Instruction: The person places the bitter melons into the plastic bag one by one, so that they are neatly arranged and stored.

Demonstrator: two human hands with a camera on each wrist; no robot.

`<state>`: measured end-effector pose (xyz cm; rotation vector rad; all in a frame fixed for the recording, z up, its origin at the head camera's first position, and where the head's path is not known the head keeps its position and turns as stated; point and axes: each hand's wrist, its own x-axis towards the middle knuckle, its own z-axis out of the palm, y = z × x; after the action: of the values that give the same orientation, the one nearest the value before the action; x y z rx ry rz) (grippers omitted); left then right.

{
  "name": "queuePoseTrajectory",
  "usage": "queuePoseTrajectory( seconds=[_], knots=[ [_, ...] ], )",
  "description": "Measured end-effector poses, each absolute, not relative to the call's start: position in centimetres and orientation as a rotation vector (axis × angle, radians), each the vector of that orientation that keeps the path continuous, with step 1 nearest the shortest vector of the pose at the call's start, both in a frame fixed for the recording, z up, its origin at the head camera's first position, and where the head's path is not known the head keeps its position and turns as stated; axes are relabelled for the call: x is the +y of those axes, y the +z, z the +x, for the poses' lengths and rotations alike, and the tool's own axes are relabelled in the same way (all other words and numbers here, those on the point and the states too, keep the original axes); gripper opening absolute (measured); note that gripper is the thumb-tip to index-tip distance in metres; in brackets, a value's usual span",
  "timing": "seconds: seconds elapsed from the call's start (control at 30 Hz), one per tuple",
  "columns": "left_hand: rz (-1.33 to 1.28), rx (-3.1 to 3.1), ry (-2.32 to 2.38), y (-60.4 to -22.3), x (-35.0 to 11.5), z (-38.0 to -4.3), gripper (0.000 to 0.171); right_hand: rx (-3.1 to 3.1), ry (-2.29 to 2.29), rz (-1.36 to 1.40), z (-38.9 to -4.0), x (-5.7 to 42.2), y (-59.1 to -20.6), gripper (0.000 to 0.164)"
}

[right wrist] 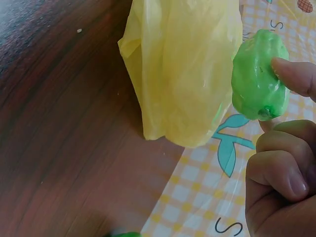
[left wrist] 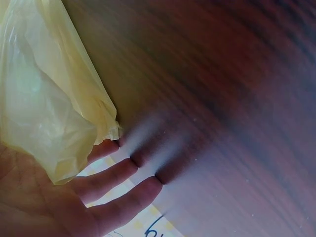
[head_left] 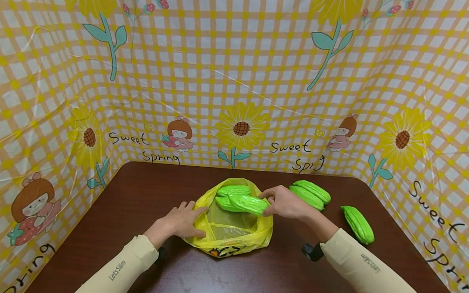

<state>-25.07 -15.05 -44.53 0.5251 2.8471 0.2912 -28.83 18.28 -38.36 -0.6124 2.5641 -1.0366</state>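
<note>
A yellow plastic bag (head_left: pixel 236 242) lies mouth-up on the table, with two bright green bitter melons (head_left: pixel 234 190) visible inside. My right hand (head_left: pixel 288 202) pinches one end of another bitter melon (head_left: pixel 249 204) between thumb and index finger, over the bag's mouth. In the right wrist view that bitter melon (right wrist: pixel 260 74) shows end-on, the other fingers curled beneath it. At the bag's left rim rests my left hand (head_left: pixel 179 220), fingers spread. The left wrist view shows fairly straight fingers (left wrist: pixel 131 200) outside the bag (left wrist: pixel 44 94); thumb and index are hidden there.
Two bitter melons (head_left: pixel 308 195) lie side by side behind my right wrist, and a single one (head_left: pixel 357 224) lies farther right. The dark wooden table (head_left: pixel 140 188) is enclosed by a checked, sunflower-printed cloth (head_left: pixel 237 77) at the back and both sides.
</note>
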Motion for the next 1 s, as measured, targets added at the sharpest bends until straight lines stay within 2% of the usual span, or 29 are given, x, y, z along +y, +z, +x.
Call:
queuePoseTrajectory(
  seconds=[0.67,1.0],
  knots=[
    [0.518,2.842,0.292,-44.3,-15.0,-24.9,0.078,2.561,-0.881,-0.769,-29.4,15.0,-39.8,0.044],
    [0.539,2.854,0.287,-44.4,-15.1,-24.9,0.077,2.581,-0.802,-0.787,-29.4,14.7,-41.2,0.048]
  ],
)
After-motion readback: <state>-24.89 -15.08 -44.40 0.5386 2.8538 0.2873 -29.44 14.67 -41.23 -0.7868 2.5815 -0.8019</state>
